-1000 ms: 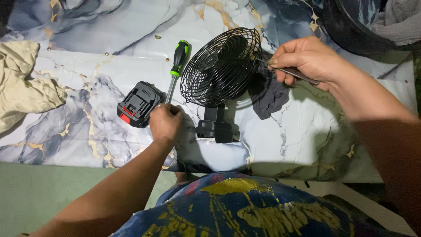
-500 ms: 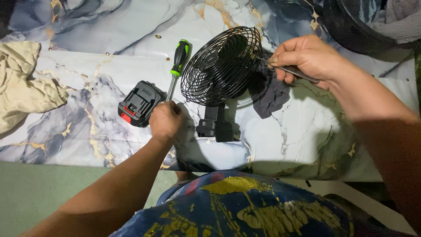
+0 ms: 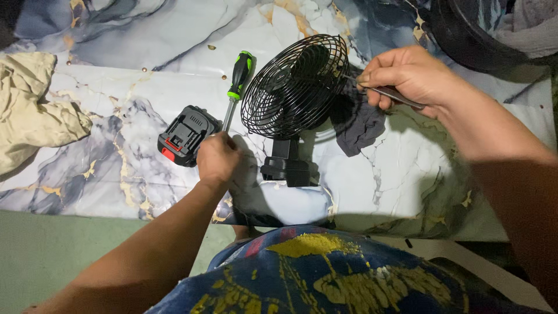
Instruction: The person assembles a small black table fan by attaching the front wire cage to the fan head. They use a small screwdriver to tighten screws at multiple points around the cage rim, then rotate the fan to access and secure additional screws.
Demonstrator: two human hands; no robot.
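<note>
Right hand pinching a thin metal tool against the fan grille, left hand fisted near the screwdriver; a slip could topple the unbraced fan.

harsh overhead light (sharp, dark corners)

Looks like a makeshift home repair spot I'm at: a marble-patterned white, grey and gold tabletop strewn with a green-and-black handled screwdriver, a black battery pack with red latch, a crumpled beige rag and a dark cloth scrap.
</note>
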